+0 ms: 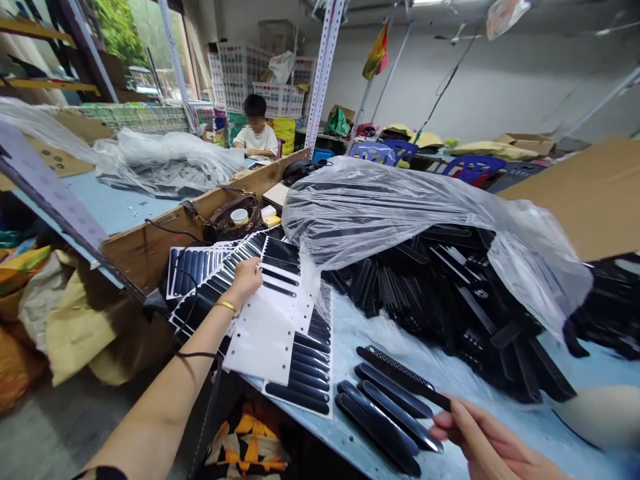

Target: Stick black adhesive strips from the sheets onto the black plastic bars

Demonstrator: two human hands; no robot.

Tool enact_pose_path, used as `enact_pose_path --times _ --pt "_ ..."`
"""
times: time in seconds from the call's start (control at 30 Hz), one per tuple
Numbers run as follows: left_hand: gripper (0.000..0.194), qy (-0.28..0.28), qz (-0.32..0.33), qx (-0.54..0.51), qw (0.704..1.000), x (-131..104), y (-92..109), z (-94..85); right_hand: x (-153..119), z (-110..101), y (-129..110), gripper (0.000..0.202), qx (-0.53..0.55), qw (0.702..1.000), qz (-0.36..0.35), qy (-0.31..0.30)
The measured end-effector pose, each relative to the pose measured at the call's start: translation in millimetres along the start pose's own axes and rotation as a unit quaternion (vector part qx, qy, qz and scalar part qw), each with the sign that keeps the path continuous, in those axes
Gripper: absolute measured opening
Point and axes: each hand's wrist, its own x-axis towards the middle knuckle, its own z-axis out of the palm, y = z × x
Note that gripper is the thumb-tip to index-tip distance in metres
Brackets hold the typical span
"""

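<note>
My left hand [246,279] is closed at the upper part of a white sheet [263,327] that carries a few black strips; what its fingers pinch is too small to make out. Under and around that sheet lie more sheets with rows of glossy black strips [305,373]. At the lower right, my right hand [483,433] pinches the near end of a black strip with a patterned face [400,370]. Several smooth black pieces [380,420] lie side by side on the blue table just left of my right fingers.
A large heap of black pieces [395,287] lies partly under clear plastic [380,200]. A brown bag [233,217] and a wooden divider [145,250] stand behind the sheets. Cardboard [585,193] is at right. A person [256,130] sits in the background.
</note>
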Motion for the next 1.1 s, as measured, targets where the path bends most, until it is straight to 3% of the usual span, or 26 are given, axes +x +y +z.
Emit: enact_pose_path --times 0.13,0.2,0.27,0.33,0.43,0.53,0.6,0.7,0.77,0.83,0.97,1.03,1.1 --pt "0.029 -0.01 0.041 0.056 0.998 6 26 5.2 -12 -4 6 0.039 0.056 0.998 -0.015 -0.009" --pt "0.026 -0.002 0.059 0.069 0.996 -7 41 7.2 -17 -9 6 0.037 0.062 0.998 -0.011 -0.023" --pt "0.025 -0.004 0.099 0.039 0.994 -35 58 13.9 -24 -14 5 0.035 0.07 0.997 -0.003 -0.038" --pt "0.024 -0.145 0.126 -0.086 0.978 -74 76 26.9 -31 -17 3 0.032 0.083 0.995 0.001 -0.056" --pt "0.032 -0.387 0.021 -0.212 0.897 -132 98 52.9 -42 -22 4 0.028 0.085 0.991 0.005 -0.101" --pt "0.032 -0.474 -0.075 -0.278 0.832 -163 108 74.0 -50 -26 12 0.025 0.066 0.989 0.008 -0.132" --pt "0.03 -0.48 -0.117 -0.321 0.808 -169 111 81.7 -50 -29 22 0.028 0.057 0.993 0.008 -0.103" --pt "0.031 -0.459 -0.14 -0.37 0.795 -166 115 86.5 -39 -35 33 0.039 0.037 0.998 0.004 -0.042" --pt "0.034 -0.461 -0.144 -0.379 0.789 -165 119 88.0 -30 -39 34 0.043 0.016 0.999 0.004 -0.042" --pt "0.036 -0.462 -0.131 -0.362 0.799 -164 121 90.0 -23 -40 29 0.042 0.001 0.998 0.0 -0.055" --pt "0.031 -0.429 -0.03 -0.26 0.864 -165 121 95.7 -20 -36 15 0.037 -0.015 0.997 -0.026 -0.068" --pt "0.031 -0.456 0.0 -0.239 0.857 -165 118 98.2 -18 -32 13 0.037 -0.024 0.996 -0.038 -0.073" --pt "0.036 -0.497 -0.021 -0.251 0.831 -163 116 100.0 -12 -32 16 0.038 -0.038 0.995 -0.044 -0.076"
